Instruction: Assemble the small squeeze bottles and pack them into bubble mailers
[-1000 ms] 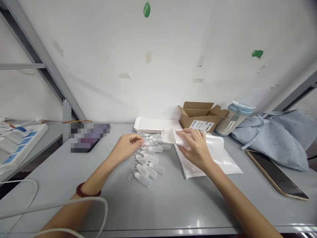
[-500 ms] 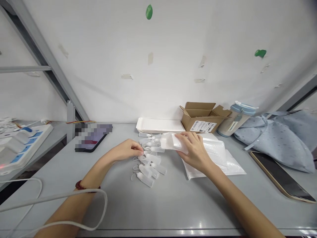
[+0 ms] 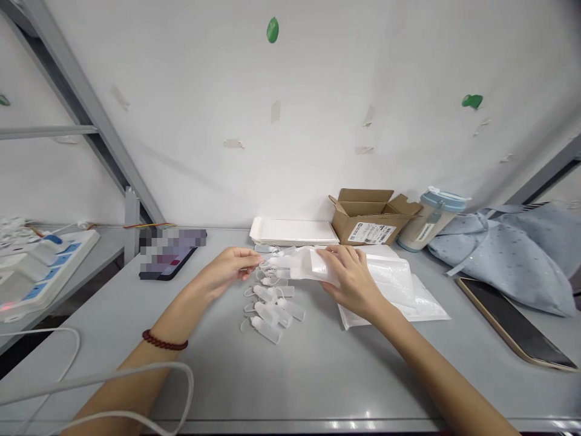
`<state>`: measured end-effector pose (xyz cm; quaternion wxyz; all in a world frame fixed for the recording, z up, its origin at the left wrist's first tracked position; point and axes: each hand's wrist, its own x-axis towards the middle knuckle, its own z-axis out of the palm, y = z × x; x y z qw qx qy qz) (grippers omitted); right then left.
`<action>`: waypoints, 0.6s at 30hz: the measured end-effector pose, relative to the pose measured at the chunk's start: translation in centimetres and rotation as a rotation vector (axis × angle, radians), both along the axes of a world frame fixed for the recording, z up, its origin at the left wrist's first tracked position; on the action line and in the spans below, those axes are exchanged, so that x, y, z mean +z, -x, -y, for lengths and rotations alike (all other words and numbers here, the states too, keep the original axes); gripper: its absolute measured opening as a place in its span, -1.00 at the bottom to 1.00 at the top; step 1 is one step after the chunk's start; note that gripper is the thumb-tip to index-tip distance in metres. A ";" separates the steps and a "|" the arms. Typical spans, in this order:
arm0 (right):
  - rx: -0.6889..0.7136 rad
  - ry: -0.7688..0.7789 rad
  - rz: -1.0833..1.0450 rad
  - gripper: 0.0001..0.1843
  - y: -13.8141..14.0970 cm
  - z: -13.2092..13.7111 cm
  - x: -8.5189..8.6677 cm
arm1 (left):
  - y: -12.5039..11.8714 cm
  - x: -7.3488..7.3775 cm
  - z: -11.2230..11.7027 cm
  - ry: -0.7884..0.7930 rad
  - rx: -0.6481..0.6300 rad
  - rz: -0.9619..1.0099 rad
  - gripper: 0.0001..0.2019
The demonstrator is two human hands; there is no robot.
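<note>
My right hand (image 3: 351, 280) grips a clear plastic bag (image 3: 305, 264), its mouth turned to the left. My left hand (image 3: 229, 271) pinches a small translucent squeeze bottle (image 3: 271, 261) and holds it at the bag's mouth. Below them several more small bottles (image 3: 271, 306) with white caps lie in a loose row on the grey table (image 3: 290, 369). A stack of clear bags (image 3: 399, 290) lies flat under and to the right of my right hand.
At the back stand a white tray stack (image 3: 293, 231), an open cardboard box (image 3: 370, 215) and a blue-lidded cup (image 3: 429, 219). A blue cloth bag (image 3: 508, 254) and a tablet (image 3: 512, 324) lie right. A phone (image 3: 170, 253), a power strip (image 3: 39, 269) and white cables (image 3: 91, 381) lie left.
My left hand picked one bottle out of the row and lifted it right to the bag's mouth. My right hand lowered the bag and brought it left to meet the bottle.
</note>
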<state>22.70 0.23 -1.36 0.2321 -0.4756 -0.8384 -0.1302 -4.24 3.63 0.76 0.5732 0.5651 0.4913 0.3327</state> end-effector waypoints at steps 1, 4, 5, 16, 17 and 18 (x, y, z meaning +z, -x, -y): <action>0.006 -0.013 -0.004 -0.50 0.2 0.1 0.0 | -0.4 -0.3 0.1 -0.032 0.049 -0.003 -0.77; 0.029 -0.035 -0.019 -0.48 0.7 0.5 0.0 | -2.3 -1.2 0.9 -0.097 0.108 -0.017 -0.76; 0.035 -0.038 -0.018 -0.47 0.9 0.6 0.0 | -3.0 -1.3 1.3 -0.116 0.093 -0.025 -0.75; 0.019 -0.102 -0.078 -0.48 0.6 0.6 0.0 | -1.3 0.0 0.8 -0.192 -0.045 -0.335 -0.65; 0.012 -0.108 -0.082 -0.49 0.5 0.5 0.0 | -0.5 0.1 0.4 -0.213 -0.073 -0.404 -0.67; 0.006 -0.112 -0.085 -0.49 0.4 0.4 0.0 | 0.3 0.2 0.1 -0.220 -0.113 -0.469 -0.68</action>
